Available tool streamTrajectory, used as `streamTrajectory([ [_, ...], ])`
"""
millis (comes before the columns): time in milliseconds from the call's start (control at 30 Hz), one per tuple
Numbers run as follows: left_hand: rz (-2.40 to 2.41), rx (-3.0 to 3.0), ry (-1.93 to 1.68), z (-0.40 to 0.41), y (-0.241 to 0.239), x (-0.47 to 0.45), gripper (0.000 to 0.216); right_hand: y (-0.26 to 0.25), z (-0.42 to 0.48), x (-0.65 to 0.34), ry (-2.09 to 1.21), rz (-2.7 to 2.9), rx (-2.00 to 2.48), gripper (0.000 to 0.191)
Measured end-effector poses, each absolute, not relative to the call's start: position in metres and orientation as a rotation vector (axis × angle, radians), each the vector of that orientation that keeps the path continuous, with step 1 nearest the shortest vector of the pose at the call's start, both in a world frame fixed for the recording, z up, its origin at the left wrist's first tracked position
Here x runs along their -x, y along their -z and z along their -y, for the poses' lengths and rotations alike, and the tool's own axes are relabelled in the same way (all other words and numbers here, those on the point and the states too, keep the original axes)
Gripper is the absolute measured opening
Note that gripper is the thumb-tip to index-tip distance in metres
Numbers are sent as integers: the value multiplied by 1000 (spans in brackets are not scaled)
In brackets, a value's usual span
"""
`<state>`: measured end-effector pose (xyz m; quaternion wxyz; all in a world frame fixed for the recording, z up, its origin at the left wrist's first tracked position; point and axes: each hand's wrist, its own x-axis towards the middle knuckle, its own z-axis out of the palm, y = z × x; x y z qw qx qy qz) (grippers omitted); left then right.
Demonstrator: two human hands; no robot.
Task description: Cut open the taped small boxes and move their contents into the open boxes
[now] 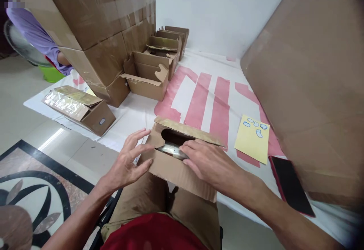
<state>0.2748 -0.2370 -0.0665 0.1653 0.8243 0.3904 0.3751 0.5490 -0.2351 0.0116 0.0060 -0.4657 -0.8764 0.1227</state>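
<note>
- Fingers of the left hand are spread wide, their tips on the left end of a small cardboard box and the thumb against its front face.
- Fingers of the right hand lie flat and close together, their tips at the box's opening, touching a shiny metal piece inside; nothing is pinched.
- The small cardboard box rests on the person's knees, at the near edge of a white sheet with red stripes spread on the floor. Its top flap stands open.
- A yellow paper with small stickers lies on the sheet to the right, with a dark phone just nearer the near edge.
- A large carton leans in along the right edge.
- Stacked cartons stand at the far left, with a row of open boxes beside them.
- A flat box sits at the left edge.
- Another person's purple sleeve shows behind the stack.
</note>
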Motion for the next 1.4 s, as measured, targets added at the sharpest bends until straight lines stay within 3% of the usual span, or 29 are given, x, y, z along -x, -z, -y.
streamTrajectory([
  [100, -1060, -2400, -1055, 236, 74, -281, 39, -16, 216, -537, -412, 2943, 1614, 18],
  [367, -970, -2291, -1190, 229, 97, -294, 70, -16, 198, -552, -540, 3102, 1507, 24],
  [600, -1051, -2242, -1258, 234, 104, -302, 88, 1, 205, -536, -36, 3021, 1826, 36],
  [933, -1121, -2269, -1300, 237, 107, -307, 88, 3, 203, -542, -143, 2977, 1733, 24],
  [1167, -1217, -2210, -1324, 230, 115, -311, 87, 19, 225, -571, 28, 2298, 1368, 26],
  [1400, -1296, -1986, -1022, 230, 151, -311, 77, 19, 243, -596, -398, 1742, 1382, 24],
])
